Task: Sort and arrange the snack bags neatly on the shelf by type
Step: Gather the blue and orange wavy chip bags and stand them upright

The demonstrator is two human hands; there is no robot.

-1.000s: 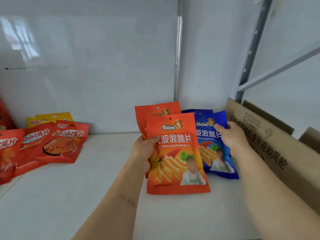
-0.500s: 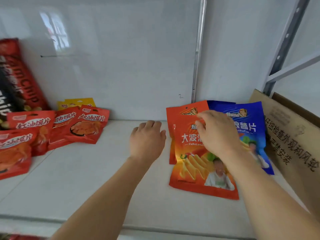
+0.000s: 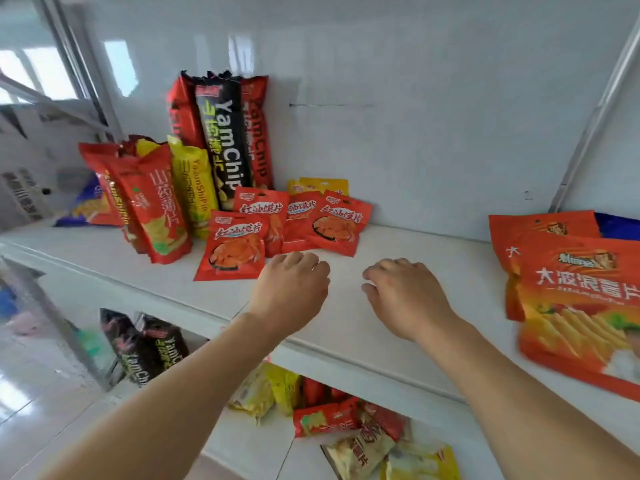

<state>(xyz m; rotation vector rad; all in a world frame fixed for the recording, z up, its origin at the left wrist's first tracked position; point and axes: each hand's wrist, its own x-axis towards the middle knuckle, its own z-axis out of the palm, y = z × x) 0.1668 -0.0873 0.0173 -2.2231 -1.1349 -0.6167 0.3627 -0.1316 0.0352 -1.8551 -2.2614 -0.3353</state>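
Note:
My left hand (image 3: 294, 289) and my right hand (image 3: 401, 294) hover side by side over the white shelf (image 3: 346, 337), both empty with fingers loosely curled. Just beyond my left hand lie several small red snack bags (image 3: 235, 244), overlapping, with a yellow bag (image 3: 325, 185) behind them. Tall yam chip bags (image 3: 221, 133) stand against the back wall, and red and yellow bags (image 3: 162, 202) lean in front of them. At the right edge lie two orange wavy-chip bags (image 3: 575, 299), and a blue bag (image 3: 620, 225) peeks out behind.
A lower shelf (image 3: 249, 441) holds a loose pile of mixed bags (image 3: 349, 427) and dark yam chip bags (image 3: 145, 348). A blue bag (image 3: 88, 202) lies at the far left of the top shelf. A metal upright (image 3: 588, 133) stands at the right.
My right hand has let go of the orange bag and moved left beside my left hand. The view has swung left, bringing the standing yam chip bags and the lower shelf into sight.

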